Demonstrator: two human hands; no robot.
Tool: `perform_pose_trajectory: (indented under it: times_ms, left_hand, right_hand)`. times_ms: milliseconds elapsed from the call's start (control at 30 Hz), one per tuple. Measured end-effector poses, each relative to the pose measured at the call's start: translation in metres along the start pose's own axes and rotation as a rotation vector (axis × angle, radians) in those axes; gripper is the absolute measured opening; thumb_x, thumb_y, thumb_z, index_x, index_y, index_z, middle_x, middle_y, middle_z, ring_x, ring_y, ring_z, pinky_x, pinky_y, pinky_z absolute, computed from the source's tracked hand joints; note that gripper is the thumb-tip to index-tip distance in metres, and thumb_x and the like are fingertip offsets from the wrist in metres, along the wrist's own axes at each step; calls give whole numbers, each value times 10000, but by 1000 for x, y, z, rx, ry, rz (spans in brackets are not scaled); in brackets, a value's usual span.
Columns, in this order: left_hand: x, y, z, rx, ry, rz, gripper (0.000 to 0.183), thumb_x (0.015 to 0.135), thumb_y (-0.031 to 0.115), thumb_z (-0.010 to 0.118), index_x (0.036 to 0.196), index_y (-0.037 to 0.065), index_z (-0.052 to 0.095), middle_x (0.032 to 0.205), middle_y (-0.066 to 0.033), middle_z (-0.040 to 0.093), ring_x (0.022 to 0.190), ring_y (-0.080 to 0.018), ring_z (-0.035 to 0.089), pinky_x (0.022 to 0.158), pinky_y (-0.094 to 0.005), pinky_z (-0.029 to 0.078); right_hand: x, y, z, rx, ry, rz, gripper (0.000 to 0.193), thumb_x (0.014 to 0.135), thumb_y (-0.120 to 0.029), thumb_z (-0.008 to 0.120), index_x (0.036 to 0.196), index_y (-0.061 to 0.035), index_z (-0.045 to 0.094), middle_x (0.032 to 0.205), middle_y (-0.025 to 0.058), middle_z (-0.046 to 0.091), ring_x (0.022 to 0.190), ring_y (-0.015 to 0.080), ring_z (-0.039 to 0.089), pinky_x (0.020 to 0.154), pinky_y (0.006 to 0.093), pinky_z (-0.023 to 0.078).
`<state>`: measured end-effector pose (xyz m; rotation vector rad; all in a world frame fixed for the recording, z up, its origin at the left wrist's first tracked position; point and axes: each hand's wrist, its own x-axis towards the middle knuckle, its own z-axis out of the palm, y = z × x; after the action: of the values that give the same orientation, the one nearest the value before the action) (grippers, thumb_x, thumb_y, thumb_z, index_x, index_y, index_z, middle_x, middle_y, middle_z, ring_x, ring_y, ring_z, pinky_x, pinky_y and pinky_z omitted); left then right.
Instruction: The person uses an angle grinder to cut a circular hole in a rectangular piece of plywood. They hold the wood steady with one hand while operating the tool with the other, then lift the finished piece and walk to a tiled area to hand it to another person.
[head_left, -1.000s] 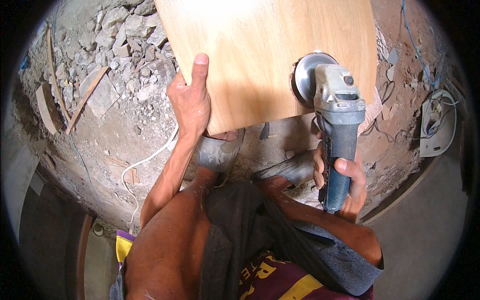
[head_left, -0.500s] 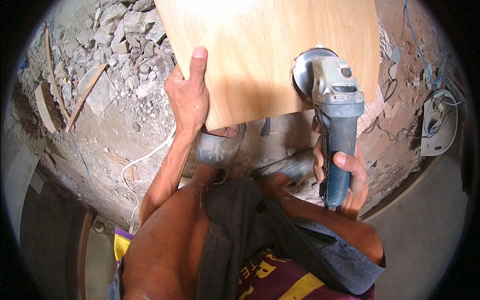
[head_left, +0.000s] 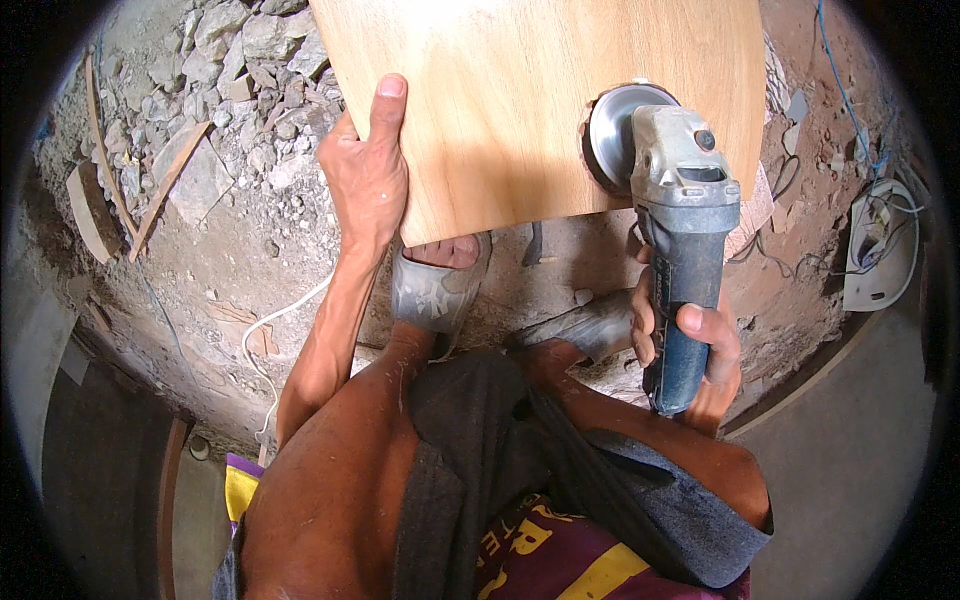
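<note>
At the left edge of the dirt ground [head_left: 225, 268]: curved wood offcut [head_left: 92, 213], then two thin wood strips, one leaning over a flat stone [head_left: 203, 180]. Next right, rubble pile [head_left: 265, 40]; below it, white cable [head_left: 262, 328]. My left hand [head_left: 365, 185] pinches the left edge of the wood-grain panel [head_left: 480, 130] by its near-left corner, thumb on top, fingers hidden. Panel sits ahead of me, above my left sandal [head_left: 437, 297]. Angle grinder [head_left: 690, 225] is at the panel's near edge, toward the right corner; disc [head_left: 612, 140] overlaps the face, ragged dark rim along its left. Can't tell if it's spinning. My right hand [head_left: 718, 350] is wrapped around the grinder body, thumb on top. Far right: white plastic shell [head_left: 880, 245] with wires.
</note>
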<state>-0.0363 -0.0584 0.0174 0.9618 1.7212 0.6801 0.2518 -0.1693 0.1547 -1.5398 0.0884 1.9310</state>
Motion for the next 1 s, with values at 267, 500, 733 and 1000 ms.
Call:
perform_pose_trajectory:
  times_ms: [267,500,733,1000]
  left_hand:
    - [0,0,1,8,6,-5,806,1035,691,656,1152,-101,749,964,-199,786,903,-228,750,829,-390,599]
    - [1,0,0,-12,7,-16,774,1037,653,684,1164,-107,754,986,-195,793,915,-229,748,852,-390,595]
    - [2,-1,1,-25,3,-11,729,1049,618,691,1150,-101,761,981,-187,797,890,-213,741,835,-377,591]
    - [1,-1,2,-32,9,6,697,1060,598,684,1117,-93,759,951,-168,785,871,-201,726,818,-373,583]
  right_hand:
    - [-1,0,1,2,-1,2,820,754,-317,830,1386,96,508,833,169,653,588,224,647,535,321,545]
    - [1,1,1,-31,-10,2,816,758,-334,819,1381,95,515,832,168,652,592,222,647,542,317,545]
    - [1,0,1,-48,-2,-1,822,751,-341,822,1378,96,520,823,173,647,582,221,640,539,314,539]
    - [2,-1,6,-109,30,-24,808,751,-360,814,1356,97,535,792,173,643,562,210,621,522,308,513]
